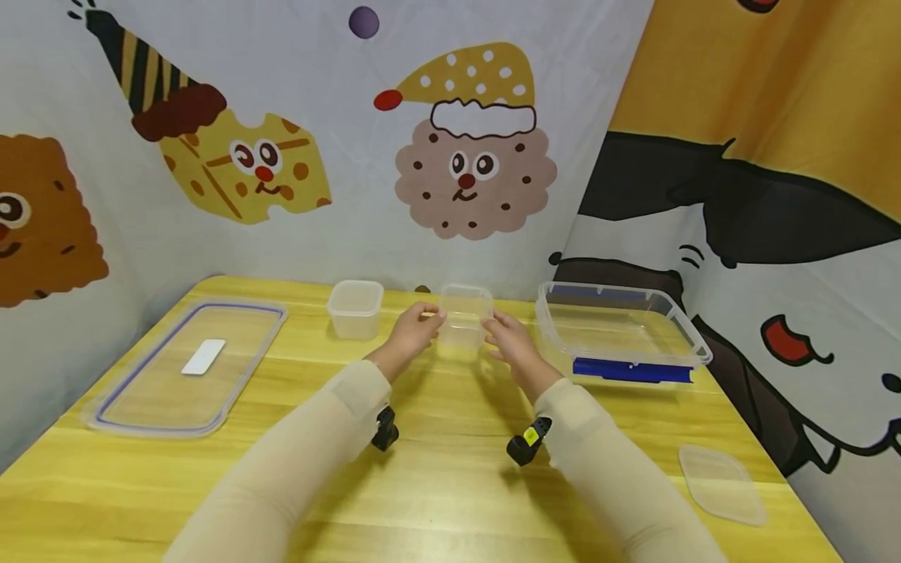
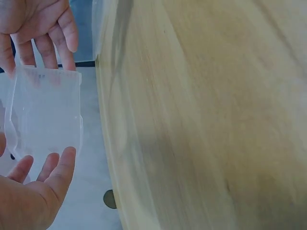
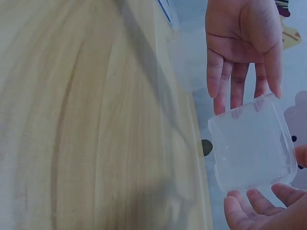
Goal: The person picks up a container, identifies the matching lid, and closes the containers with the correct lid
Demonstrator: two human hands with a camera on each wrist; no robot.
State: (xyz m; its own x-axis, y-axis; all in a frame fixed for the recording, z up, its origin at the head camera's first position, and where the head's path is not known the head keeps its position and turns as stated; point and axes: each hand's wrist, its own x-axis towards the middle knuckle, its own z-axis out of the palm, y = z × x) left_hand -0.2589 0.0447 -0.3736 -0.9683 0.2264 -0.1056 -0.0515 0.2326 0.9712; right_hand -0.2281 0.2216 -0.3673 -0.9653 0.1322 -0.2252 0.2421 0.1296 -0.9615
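Both hands hold a small clear plastic container [image 1: 465, 319] between them, raised off the far part of the table. My left hand [image 1: 411, 333] grips its left side with fingers and thumb. On the opposite side my right hand [image 1: 513, 342] grips it the same way. In the left wrist view the container [image 2: 48, 108] spans the gap between the two hands, with bent fingers along its sides. The right wrist view shows its translucent square face [image 3: 252, 143] and rim. Just left of it stands a second small container [image 1: 355, 313], its top covered by a frosted lid.
A large clear box [image 1: 622, 324] with a blue latch stands at the back right. Its size matches a big lid [image 1: 256, 367] with a blue seal and white label lying at left. A small frosted lid [image 1: 723, 485] lies near the right edge. A printed curtain [image 1: 352, 195] hangs behind the table.
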